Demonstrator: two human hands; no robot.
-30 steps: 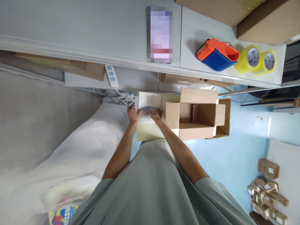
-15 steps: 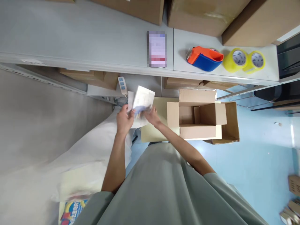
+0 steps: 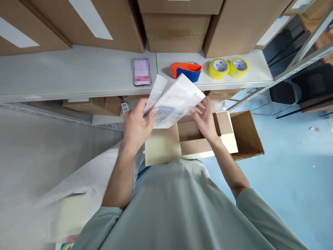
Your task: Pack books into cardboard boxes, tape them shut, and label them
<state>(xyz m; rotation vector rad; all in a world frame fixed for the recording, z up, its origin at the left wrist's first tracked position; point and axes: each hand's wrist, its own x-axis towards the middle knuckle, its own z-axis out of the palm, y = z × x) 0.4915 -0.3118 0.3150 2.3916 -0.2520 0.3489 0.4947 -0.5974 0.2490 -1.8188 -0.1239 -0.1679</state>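
Observation:
My left hand is closed on the left side of a white printed booklet, thumb on top. A blue picture shows near its lower left corner, and a loose white flap stands up beside it. At the booklet's right edge is my right hand, its fingers apart; whether the fingertips touch the paper I cannot tell. Below both hands an open cardboard box sits on a pale yellow board, partly hidden by the booklet and my right hand.
On the grey shelf lie a phone-like item with a blurred face, an orange and blue tape dispenser and two yellow tape rolls. Large cartons stand behind. Another open carton is at right, white sheeting at left.
The booklet has been raised and moved right, over the box. My right hand has gone from its lower edge to its right side, fingers spreading. The view has tilted up.

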